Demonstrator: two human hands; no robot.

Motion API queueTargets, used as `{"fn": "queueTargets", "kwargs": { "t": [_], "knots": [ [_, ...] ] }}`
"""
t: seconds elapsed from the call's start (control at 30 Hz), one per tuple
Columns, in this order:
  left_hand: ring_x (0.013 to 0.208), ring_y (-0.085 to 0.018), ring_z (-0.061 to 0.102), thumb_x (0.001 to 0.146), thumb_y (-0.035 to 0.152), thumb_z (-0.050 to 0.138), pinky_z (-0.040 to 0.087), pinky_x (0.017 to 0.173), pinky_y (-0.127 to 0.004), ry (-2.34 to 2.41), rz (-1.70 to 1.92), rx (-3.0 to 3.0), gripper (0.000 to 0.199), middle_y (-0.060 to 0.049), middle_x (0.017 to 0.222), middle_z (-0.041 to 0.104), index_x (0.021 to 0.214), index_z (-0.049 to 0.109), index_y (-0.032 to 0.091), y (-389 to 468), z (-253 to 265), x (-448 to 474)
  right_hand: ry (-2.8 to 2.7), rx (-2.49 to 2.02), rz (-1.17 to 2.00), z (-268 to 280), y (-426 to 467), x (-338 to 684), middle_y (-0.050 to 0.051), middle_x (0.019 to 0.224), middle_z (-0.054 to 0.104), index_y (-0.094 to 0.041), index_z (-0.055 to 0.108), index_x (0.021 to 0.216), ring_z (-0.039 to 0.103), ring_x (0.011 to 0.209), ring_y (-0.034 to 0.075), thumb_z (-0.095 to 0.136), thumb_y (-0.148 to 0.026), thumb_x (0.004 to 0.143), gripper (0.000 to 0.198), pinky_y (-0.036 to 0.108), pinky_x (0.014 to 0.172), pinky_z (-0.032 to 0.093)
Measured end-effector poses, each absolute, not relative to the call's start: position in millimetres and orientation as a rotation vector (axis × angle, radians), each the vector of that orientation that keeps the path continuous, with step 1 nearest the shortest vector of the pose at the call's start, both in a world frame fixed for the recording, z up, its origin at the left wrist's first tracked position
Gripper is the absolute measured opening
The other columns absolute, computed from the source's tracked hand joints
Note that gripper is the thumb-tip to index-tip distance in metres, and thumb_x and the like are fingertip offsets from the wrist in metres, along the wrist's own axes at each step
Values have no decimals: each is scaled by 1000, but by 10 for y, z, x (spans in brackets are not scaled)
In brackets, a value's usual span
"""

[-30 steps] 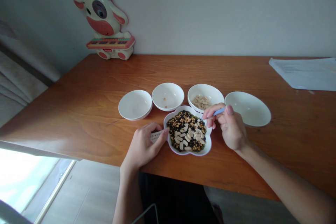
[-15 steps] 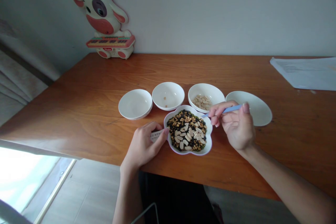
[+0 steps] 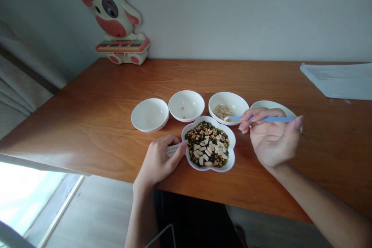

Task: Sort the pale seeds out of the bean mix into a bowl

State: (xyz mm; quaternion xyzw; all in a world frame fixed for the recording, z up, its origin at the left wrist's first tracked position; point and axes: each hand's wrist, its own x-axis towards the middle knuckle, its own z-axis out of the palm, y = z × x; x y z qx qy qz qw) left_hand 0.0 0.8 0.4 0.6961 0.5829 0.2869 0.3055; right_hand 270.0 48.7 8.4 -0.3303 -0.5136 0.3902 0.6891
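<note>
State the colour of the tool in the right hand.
Light blue tool, right hand; head view.

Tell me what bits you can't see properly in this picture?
Head view only:
- The far-right white dish: mostly hidden behind the right hand.
- The tip of the blue tool over the bowl of pale seeds: too small to tell what it grips.
- The papers: cut off by the right edge, print too small.
- The label under the left hand: partly covered, unreadable.

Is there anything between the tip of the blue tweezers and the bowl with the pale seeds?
Nothing visible. The blue tweezers in the right hand already reach over the seed bowl.
</note>
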Motion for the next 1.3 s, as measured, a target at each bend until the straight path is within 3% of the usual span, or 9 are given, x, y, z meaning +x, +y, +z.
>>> {"fn": "queueTargets", "kwargs": {
  "t": [0.47,1.3],
  "knots": [
    [67,-16,65,103,49,59,46,65,-26,1551,766,1859,39,-2,75,72,79,66,19,17,6,-2,-1197,-858,945,109,500,2694,6,80,67,-32,69,79,57,64,22,43,-70,100,51,42,62,45],
    [67,-15,64,103,49,59,45,67,-25,1553,757,1848,38,-1,75,71,80,66,19,8,3,-7,-1275,-885,1095,83,428,2705,5,71,70,-26,69,74,52,50,15,45,-70,100,57,33,45,36]
  ]
}}
